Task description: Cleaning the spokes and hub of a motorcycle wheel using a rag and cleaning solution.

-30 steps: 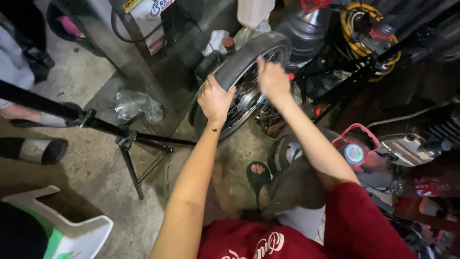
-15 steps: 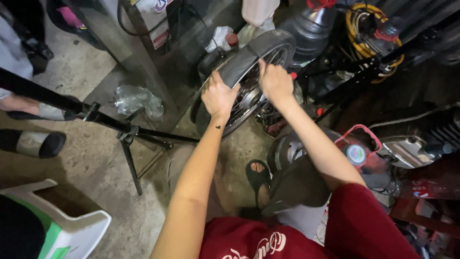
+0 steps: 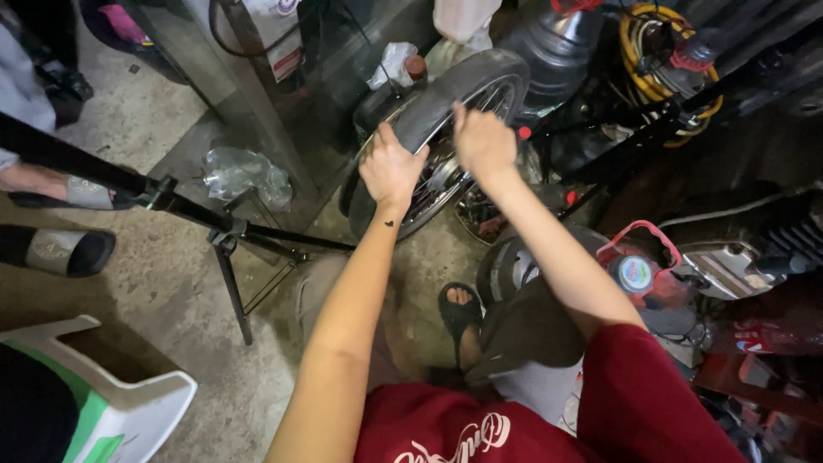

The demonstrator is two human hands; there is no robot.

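On a cluttered workshop's concrete floor (image 3: pixel 171 291), a spoked wheel with black tyre (image 3: pixel 446 103) stands upright, likely heavy and stiff; left hand (image 3: pixel 392 169) and right hand (image 3: pixel 482 141) curl fingers over its grippy tread.

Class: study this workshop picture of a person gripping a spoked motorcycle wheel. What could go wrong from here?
1. Both the left hand and right hand press the tyre bare, close to the spokes; fingers might get pinched.
2. The sandalled foot sits below the wheel, exposed if it drops.
3. The tripod legs nearby could trip someone.
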